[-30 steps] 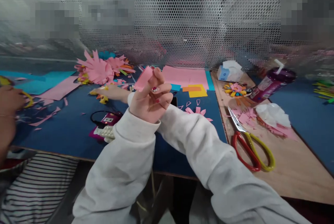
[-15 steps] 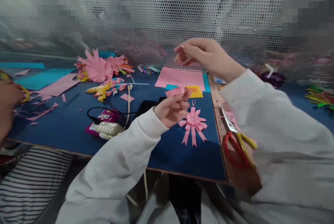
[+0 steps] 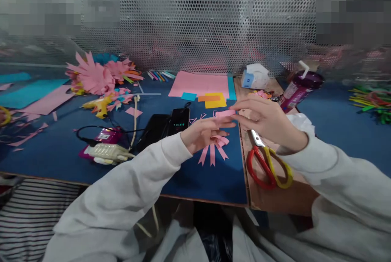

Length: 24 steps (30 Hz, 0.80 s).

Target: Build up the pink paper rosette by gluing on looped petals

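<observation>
A small pink paper strip [image 3: 225, 113] is pinched between the fingertips of my left hand [image 3: 203, 131]. The fingers of my right hand [image 3: 264, 119] close on the strip's right end. Below them lies a pink paper flower [image 3: 213, 152] with notched petals, its upper part hidden by my left hand. Scissors with red and yellow handles [image 3: 269, 168] rest on the brown board under my right wrist. Behind my hands are a pink sheet [image 3: 198, 84], a yellow piece [image 3: 215, 101], an orange strip [image 3: 208, 98] and a small blue piece [image 3: 188, 96].
A phone [image 3: 179, 121], a power strip [image 3: 110, 153] with cables and a yellow glue gun [image 3: 99, 105] lie to the left, below pink paper flowers [image 3: 94, 74]. At the right are a tissue pack [image 3: 255, 76] and a purple bottle [image 3: 299, 89].
My right hand has come down from above the table to the strip at my left fingertips. The view has shifted rightward, bringing the tissue pack, the bottle and the phone into clearer sight.
</observation>
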Each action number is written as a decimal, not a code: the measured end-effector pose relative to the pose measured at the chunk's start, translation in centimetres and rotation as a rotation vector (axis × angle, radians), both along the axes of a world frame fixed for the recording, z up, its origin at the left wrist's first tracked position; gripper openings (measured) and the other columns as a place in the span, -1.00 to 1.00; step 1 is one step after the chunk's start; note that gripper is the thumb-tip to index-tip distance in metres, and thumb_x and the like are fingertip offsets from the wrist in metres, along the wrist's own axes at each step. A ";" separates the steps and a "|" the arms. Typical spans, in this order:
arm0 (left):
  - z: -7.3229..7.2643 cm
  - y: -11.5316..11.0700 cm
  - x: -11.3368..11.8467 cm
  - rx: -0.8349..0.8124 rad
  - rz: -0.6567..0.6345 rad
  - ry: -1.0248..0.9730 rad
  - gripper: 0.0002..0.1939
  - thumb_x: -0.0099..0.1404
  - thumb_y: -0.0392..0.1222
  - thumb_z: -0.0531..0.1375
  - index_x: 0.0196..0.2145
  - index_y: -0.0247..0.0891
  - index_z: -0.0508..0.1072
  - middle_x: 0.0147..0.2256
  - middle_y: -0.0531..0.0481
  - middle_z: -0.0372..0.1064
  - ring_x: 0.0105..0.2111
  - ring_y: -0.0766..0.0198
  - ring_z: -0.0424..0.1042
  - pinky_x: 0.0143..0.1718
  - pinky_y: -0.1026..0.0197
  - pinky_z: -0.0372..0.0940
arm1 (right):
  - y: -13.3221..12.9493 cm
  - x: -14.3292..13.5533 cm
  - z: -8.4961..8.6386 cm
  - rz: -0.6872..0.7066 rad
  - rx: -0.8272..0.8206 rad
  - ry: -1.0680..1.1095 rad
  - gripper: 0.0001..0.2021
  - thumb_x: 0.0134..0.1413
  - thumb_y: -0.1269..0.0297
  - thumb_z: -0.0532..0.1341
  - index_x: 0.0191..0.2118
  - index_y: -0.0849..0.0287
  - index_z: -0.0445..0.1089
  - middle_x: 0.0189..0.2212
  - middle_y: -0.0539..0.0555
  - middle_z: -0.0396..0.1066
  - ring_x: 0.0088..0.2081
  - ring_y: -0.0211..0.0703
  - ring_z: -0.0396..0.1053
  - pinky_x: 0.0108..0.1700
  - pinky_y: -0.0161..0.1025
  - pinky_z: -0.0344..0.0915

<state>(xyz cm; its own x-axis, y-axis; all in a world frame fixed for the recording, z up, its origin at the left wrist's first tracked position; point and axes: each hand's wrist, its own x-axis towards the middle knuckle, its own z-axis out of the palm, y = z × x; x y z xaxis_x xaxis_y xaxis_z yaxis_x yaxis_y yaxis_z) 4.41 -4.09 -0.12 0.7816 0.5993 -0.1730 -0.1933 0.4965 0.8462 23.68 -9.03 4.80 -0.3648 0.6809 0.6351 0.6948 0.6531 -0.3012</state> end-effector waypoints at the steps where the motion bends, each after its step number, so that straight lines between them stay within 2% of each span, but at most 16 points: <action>1: 0.1 0.3 -0.3 0.131 0.032 0.067 -0.76 0.08 -0.21 0.28 -0.24 -0.26 0.53 -0.19 -0.11 0.47 -0.33 0.29 0.41 -0.35 0.27 0.27 | 0.1 0.6 -0.3 -0.027 -0.001 0.002 -0.88 0.12 0.29 0.17 -0.22 0.03 0.42 -0.28 0.08 0.48 -0.17 -0.10 0.42 -0.09 -0.07 0.35; 4: -0.1 1.3 -1.4 0.629 0.188 0.341 -0.82 0.08 -0.22 0.26 -0.31 -0.27 0.52 -0.27 -0.10 0.49 -0.32 0.25 0.40 -0.31 0.22 0.26 | 0.6 2.5 -1.9 -0.050 -0.028 -0.006 -0.89 0.11 0.28 0.18 -0.24 0.03 0.42 -0.30 0.08 0.48 -0.19 -0.10 0.42 -0.09 -0.06 0.35; 6: -0.8 1.9 -1.9 0.942 0.262 0.528 -0.85 0.10 -0.23 0.23 -0.32 -0.25 0.51 -0.30 -0.09 0.49 -0.33 0.23 0.40 -0.27 0.18 0.25 | 1.3 3.4 -3.6 -0.059 -0.062 -0.001 -0.89 0.11 0.28 0.19 -0.25 0.08 0.43 -0.30 0.09 0.48 -0.22 -0.12 0.42 -0.13 -0.09 0.37; 10: -2.9 2.3 -2.3 1.374 0.226 0.741 -0.87 0.13 -0.27 0.18 -0.33 -0.26 0.50 -0.32 -0.10 0.49 -0.30 0.15 0.38 -0.18 0.08 0.21 | 2.8 4.1 -6.6 -0.044 -0.165 -0.018 -0.89 0.12 0.27 0.18 -0.26 0.09 0.44 -0.32 0.08 0.48 -0.25 -0.15 0.43 -0.17 -0.12 0.39; 12: -3.9 2.0 -2.4 1.499 0.216 0.770 -0.87 0.17 -0.22 0.18 -0.32 -0.26 0.51 -0.30 -0.10 0.50 -0.26 0.12 0.39 -0.16 0.05 0.19 | 3.4 4.1 -7.4 -0.001 -0.203 -0.036 -0.88 0.13 0.26 0.17 -0.27 0.09 0.45 -0.32 0.08 0.48 -0.25 -0.15 0.43 -0.18 -0.12 0.39; 14: -4.5 1.6 -2.6 1.616 0.262 0.765 -0.82 0.21 -0.14 0.18 -0.28 -0.25 0.51 -0.27 -0.10 0.51 -0.24 0.10 0.39 -0.20 0.08 0.19 | 3.9 4.1 -7.8 0.042 -0.235 -0.051 -0.87 0.13 0.25 0.17 -0.28 0.10 0.46 -0.33 0.09 0.48 -0.26 -0.15 0.42 -0.19 -0.11 0.39; 18: -5.0 1.0 -3.0 1.844 0.326 0.718 -0.78 0.26 -0.11 0.17 -0.23 -0.27 0.50 -0.26 -0.08 0.52 -0.27 0.13 0.41 -0.31 0.12 0.16 | 4.5 4.0 -8.2 0.053 -0.288 -0.032 -0.87 0.12 0.26 0.18 -0.26 0.12 0.46 -0.32 0.09 0.48 -0.26 -0.15 0.42 -0.19 -0.11 0.38; 24: -4.9 1.0 -3.3 1.889 0.295 0.744 -0.83 0.28 -0.19 0.14 -0.21 -0.19 0.50 -0.25 -0.02 0.52 -0.31 0.15 0.38 -0.39 0.15 0.13 | 4.8 3.7 -8.4 0.071 -0.334 0.025 -0.88 0.10 0.29 0.20 -0.24 0.10 0.46 -0.32 0.07 0.48 -0.25 -0.18 0.42 -0.20 -0.16 0.39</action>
